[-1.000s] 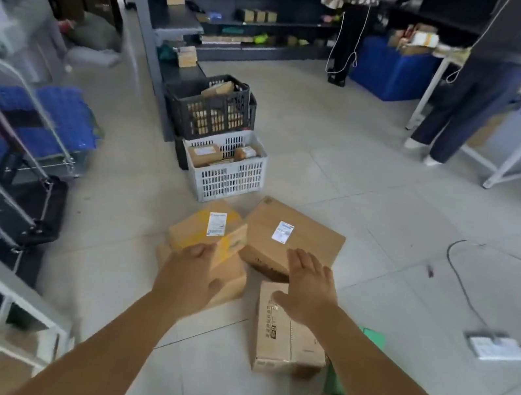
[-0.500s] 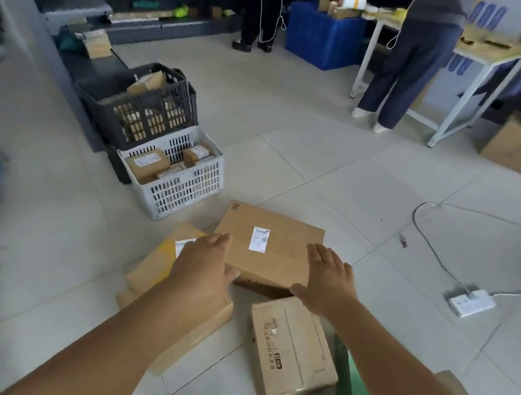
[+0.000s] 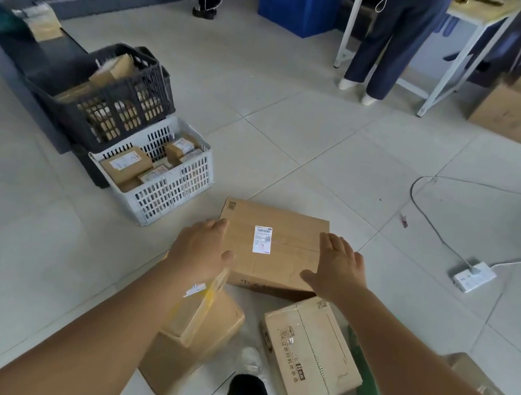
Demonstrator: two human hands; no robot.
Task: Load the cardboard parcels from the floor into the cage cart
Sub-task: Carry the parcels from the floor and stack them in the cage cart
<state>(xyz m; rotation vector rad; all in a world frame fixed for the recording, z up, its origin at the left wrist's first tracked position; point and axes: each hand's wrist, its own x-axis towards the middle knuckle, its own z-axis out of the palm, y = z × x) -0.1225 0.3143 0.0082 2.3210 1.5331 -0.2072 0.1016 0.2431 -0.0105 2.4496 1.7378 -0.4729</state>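
Parcel (image 3: pixel 282 245) flat on floor, btwn both hands, L hand (image 3: pixel 200 249) & R hand (image 3: pixel 337 267) fingers straight, nothing gripped

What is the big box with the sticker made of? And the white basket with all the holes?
The big box looks like brown cardboard: matte, with a taped seam across the top and a white paper label. The white basket looks like moulded plastic, smooth, with rows of neat slots in its walls. It holds smaller cardboard parcels.
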